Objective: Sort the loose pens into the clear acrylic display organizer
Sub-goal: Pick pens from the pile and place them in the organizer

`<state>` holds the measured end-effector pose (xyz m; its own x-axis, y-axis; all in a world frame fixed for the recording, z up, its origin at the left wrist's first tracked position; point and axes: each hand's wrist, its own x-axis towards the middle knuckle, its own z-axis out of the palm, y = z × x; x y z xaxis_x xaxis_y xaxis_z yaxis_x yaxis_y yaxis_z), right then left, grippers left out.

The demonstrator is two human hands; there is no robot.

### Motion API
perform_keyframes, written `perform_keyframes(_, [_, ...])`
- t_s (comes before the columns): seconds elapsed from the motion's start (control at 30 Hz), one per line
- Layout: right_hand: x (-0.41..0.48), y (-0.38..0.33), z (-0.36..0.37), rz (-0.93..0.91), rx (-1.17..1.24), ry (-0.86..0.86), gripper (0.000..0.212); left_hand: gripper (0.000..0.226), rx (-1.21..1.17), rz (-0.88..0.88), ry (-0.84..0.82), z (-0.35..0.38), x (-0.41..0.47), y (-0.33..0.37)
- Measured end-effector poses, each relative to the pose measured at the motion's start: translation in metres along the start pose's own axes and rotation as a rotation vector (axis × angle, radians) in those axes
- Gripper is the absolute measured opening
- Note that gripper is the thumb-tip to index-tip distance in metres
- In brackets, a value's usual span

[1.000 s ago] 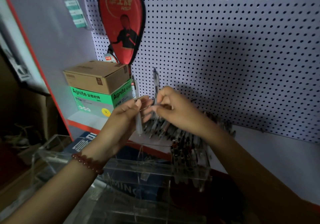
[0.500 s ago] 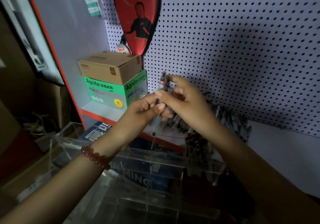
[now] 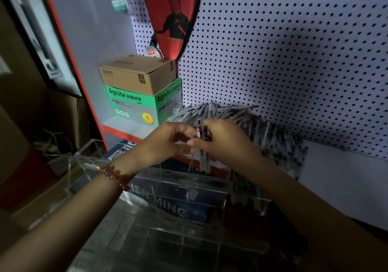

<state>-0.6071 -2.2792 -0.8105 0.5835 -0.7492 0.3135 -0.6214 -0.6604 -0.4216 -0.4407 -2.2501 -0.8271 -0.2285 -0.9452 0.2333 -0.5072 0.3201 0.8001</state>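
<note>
Grey pens point(image 3: 203, 156) stand upright, tips down, in right hand point(image 3: 222, 139).

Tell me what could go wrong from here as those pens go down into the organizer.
1. Both hands, left hand and right hand, pinch a few pens at one spot; one may slip and fall outside the acrylic organizer.
2. The pile of pens behind leans against the pegboard; the right forearm could knock it loose.

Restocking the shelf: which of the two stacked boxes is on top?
The plain brown box; it sits on the green Agnite box.
</note>
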Motion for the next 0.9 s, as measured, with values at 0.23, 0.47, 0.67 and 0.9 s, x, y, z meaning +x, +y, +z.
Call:
perform_keyframes(0.23, [0.004, 0.003, 0.011, 0.040, -0.071, -0.150, 0.032, 0.021, 0.117, -0.077, 0.015, 0.010, -0.006, -0.008])
perform_keyframes(0.47, [0.006, -0.001, -0.008, 0.130, 0.203, -0.310, 0.026, 0.035, 0.063, -0.087, 0.062, 0.013, -0.004, -0.005])
perform_keyframes(0.67, [0.029, 0.062, -0.022, 0.168, 0.159, 0.072, 0.020, 0.036, 0.144, -0.111, 0.076, 0.017, -0.003, -0.009])
perform_keyframes(0.9, [0.041, 0.132, -0.008, 0.229, 0.058, -0.065, 0.031, 0.028, 0.075, -0.119, 0.133, 0.021, 0.001, -0.007])
